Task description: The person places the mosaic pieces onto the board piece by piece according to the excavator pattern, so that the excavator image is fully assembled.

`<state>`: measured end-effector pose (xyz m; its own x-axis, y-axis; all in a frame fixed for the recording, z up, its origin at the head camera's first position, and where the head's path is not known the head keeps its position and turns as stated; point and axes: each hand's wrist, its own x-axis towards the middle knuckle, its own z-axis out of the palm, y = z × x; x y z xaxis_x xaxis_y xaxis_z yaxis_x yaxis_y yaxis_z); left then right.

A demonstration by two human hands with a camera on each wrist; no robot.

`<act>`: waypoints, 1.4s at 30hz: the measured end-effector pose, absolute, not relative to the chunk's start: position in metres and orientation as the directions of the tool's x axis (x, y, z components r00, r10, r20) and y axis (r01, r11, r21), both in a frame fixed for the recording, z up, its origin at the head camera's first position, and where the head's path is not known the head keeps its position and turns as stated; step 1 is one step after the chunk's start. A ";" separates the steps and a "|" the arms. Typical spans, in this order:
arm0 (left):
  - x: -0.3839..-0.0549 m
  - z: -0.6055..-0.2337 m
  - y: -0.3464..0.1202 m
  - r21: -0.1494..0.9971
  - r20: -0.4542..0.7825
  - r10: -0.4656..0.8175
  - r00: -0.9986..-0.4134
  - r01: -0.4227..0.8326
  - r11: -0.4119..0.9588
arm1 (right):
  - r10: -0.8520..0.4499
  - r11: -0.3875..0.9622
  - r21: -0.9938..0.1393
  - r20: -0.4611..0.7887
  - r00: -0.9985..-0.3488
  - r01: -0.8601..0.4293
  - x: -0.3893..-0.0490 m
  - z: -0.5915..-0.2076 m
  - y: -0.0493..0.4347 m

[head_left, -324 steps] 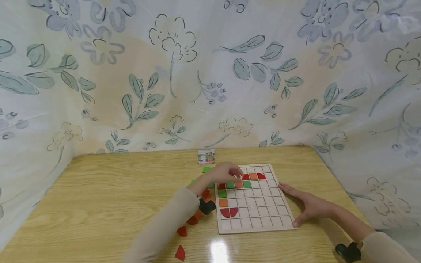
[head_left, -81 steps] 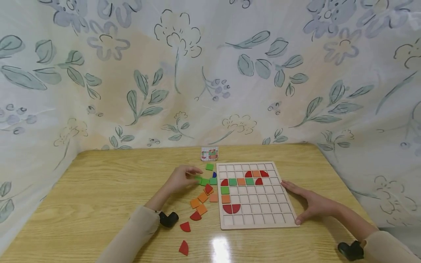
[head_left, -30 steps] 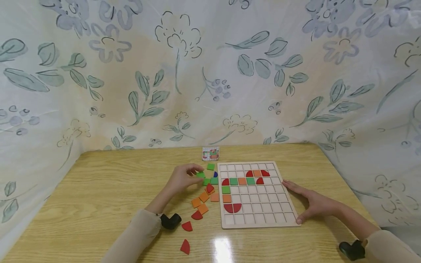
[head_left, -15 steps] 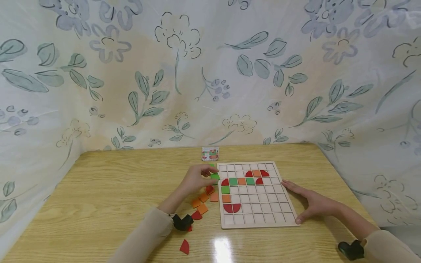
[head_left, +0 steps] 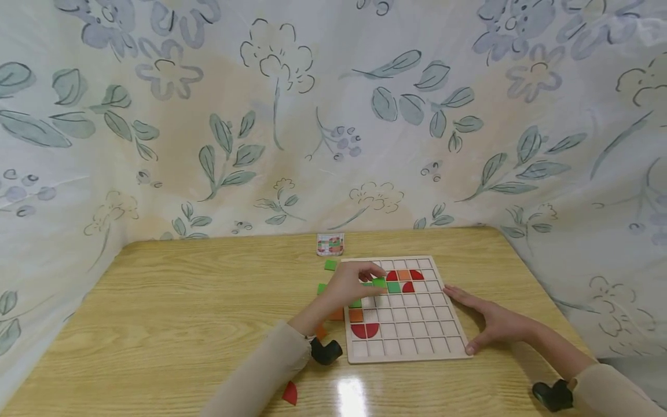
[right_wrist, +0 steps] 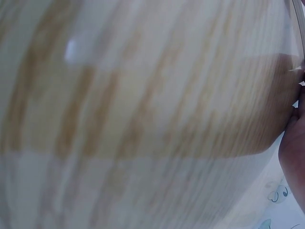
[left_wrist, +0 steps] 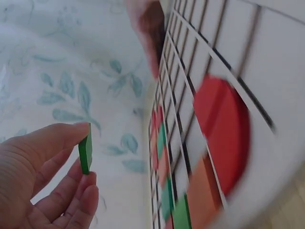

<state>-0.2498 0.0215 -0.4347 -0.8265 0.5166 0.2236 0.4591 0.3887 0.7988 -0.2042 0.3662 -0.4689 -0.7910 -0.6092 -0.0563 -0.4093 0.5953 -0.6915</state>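
My left hand (head_left: 350, 286) pinches a green square tile (left_wrist: 86, 153) between thumb and fingertips, raised above the gridded wooden board (head_left: 417, 333). On the board lie red quarter-circle tiles (head_left: 365, 330), orange square tiles (head_left: 356, 315) and green square tiles (head_left: 393, 287). Part of the second tile row is hidden behind my left hand. My right hand (head_left: 497, 323) rests at the board's right edge, thumb and fingers spread, touching the rim. In the right wrist view only a side of the right hand (right_wrist: 294, 148) shows above the table.
A small printed pattern card (head_left: 330, 244) lies behind the board. Left of the board are loose tiles, among them a green tile (head_left: 330, 264) and a red quarter-circle (head_left: 290, 393); my left arm covers others. A floral cloth (head_left: 333, 116) hangs along the table's back edge.
My left hand has taken a green tile from the loose pieces and carried it right, over the board. Earlier, a red quarter-circle was added beside the green tile. My right hand stays put.
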 end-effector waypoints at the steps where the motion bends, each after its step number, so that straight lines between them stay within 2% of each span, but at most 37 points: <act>1: -0.250 -0.434 0.026 0.794 0.223 0.520 -0.825 0.463 0.394 | -0.609 0.594 -0.694 -0.056 -0.791 -0.408 -0.204 -0.469 0.366; 11: -0.253 -0.436 0.073 0.736 0.185 0.534 -0.825 0.477 0.481 | -0.604 0.625 -0.661 -0.073 -0.793 -0.416 -0.204 -0.468 0.367; 20: -0.263 -0.444 0.108 0.647 0.136 0.544 -0.828 0.490 0.585 | -0.628 0.587 -0.688 -0.053 -0.776 -0.428 -0.205 -0.471 0.366; 27: -0.268 -0.451 0.119 0.590 0.120 0.536 -0.836 0.494 0.639 | -0.626 0.582 -0.696 -0.055 -0.778 -0.420 -0.205 -0.472 0.363; 42: -0.272 -0.453 0.126 0.594 0.100 0.541 -0.835 0.487 0.641 | -0.617 0.583 -0.704 -0.060 -0.784 -0.405 -0.206 -0.471 0.366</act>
<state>-0.2719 0.1260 -0.4526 -0.8347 0.5415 0.1004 0.4869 0.6406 0.5938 -0.2064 0.3659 -0.4707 -0.7844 -0.6174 -0.0598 -0.4054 0.5833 -0.7039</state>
